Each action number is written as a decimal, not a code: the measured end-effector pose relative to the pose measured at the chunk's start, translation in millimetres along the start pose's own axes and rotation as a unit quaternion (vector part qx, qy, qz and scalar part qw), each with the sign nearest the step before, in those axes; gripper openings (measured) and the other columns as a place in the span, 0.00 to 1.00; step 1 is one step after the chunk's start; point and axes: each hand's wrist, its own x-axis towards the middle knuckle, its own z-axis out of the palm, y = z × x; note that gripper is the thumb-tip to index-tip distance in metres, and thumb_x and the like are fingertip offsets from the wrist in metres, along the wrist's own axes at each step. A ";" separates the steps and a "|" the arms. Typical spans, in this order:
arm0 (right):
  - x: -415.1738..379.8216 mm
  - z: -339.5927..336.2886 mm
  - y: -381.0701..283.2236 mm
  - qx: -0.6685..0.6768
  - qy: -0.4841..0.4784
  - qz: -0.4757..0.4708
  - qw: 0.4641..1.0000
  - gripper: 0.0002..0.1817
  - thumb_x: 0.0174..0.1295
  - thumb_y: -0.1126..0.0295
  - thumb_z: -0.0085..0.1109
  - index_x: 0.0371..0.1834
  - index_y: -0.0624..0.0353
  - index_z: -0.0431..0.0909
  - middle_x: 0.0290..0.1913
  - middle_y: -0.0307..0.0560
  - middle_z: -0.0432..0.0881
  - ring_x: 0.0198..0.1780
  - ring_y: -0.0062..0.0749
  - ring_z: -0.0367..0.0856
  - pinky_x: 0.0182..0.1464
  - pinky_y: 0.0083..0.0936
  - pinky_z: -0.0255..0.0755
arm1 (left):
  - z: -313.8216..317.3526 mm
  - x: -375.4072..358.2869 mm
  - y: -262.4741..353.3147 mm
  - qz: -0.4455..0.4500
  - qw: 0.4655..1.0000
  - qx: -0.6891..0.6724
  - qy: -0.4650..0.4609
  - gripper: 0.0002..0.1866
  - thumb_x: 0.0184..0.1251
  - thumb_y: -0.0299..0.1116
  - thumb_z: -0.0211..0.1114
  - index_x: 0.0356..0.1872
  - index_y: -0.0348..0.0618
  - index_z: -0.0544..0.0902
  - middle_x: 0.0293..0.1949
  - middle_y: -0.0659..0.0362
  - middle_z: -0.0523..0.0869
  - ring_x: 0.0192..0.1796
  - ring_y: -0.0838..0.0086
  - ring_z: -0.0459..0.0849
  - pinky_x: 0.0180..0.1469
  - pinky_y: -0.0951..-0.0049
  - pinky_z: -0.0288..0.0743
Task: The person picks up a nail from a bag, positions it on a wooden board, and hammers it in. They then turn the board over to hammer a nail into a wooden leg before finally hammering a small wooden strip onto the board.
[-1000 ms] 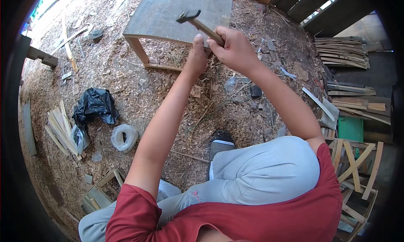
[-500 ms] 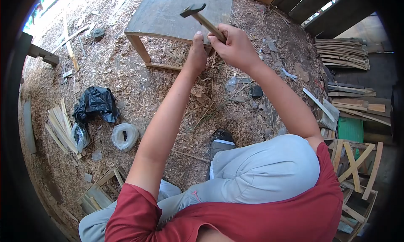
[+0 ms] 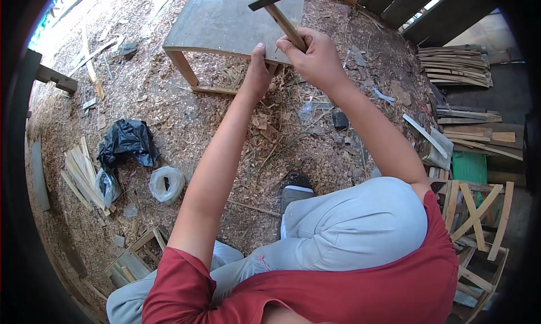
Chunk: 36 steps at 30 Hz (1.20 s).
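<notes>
My right hand [image 3: 316, 59] is closed around the wooden handle of a hammer [image 3: 284, 24]. The dark metal head points up and lies over the tabletop in my view. Just left of my right fingertips, a thin dark sliver like a nail shows at the board's edge; it is too small to be sure. My left hand [image 3: 257, 73] grips the near edge of a low wooden table [image 3: 220, 19], thumb on the edge and fingers hidden beneath. The table has a grey flat top and a light wood frame.
Wood shavings cover the ground. A black plastic bag [image 3: 128, 142], a clear plastic roll [image 3: 167, 184] and thin wood strips [image 3: 81, 172] lie to the left. Stacked slats [image 3: 455, 65] and a wooden frame with crossed pieces [image 3: 478, 214] stand along the right.
My right hand and the hammer have shifted slightly right and up relative to the table. The left hand stays at the table edge, while the whole view has moved a little.
</notes>
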 end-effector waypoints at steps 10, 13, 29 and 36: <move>-8.9 -0.3 3.1 -0.028 -0.040 0.028 0.998 0.14 0.74 0.62 0.70 0.39 0.63 0.87 0.21 0.40 0.82 0.22 0.20 0.76 0.28 0.27 0.69 | -16.3 11.3 -20.7 -0.016 0.998 0.033 -0.045 0.40 0.84 0.65 0.36 0.62 0.35 0.80 0.48 0.55 0.86 0.49 0.71 0.81 0.55 0.62 0.75; -9.2 -0.5 6.2 -0.037 -0.040 0.033 0.998 0.14 0.75 0.61 0.69 0.39 0.63 0.87 0.21 0.41 0.82 0.22 0.21 0.76 0.28 0.28 0.69 | -21.9 16.2 -24.8 -0.017 0.997 0.045 -0.061 0.41 0.84 0.66 0.35 0.61 0.34 0.81 0.47 0.55 0.86 0.49 0.72 0.81 0.56 0.63 0.75; -18.2 0.0 -18.0 0.128 -0.076 0.075 0.986 0.11 0.78 0.66 0.67 0.50 0.63 0.91 0.28 0.30 0.83 0.27 0.11 0.73 0.28 0.21 0.64 | -16.2 -31.4 -5.3 0.063 0.997 -0.038 0.017 0.42 0.90 0.66 0.33 0.77 0.38 0.73 0.68 0.54 0.83 0.74 0.66 0.77 0.80 0.61 0.61; -32.8 36.8 -46.8 0.222 -0.150 0.075 0.961 0.09 0.76 0.69 0.70 0.51 0.63 0.91 0.34 0.34 0.88 0.33 0.11 0.79 0.35 0.18 0.72 | -58.8 -131.4 78.1 0.092 0.986 0.135 -0.023 0.12 0.92 0.34 0.53 0.59 0.38 0.79 0.51 0.58 0.87 0.56 0.78 0.85 0.62 0.71 0.78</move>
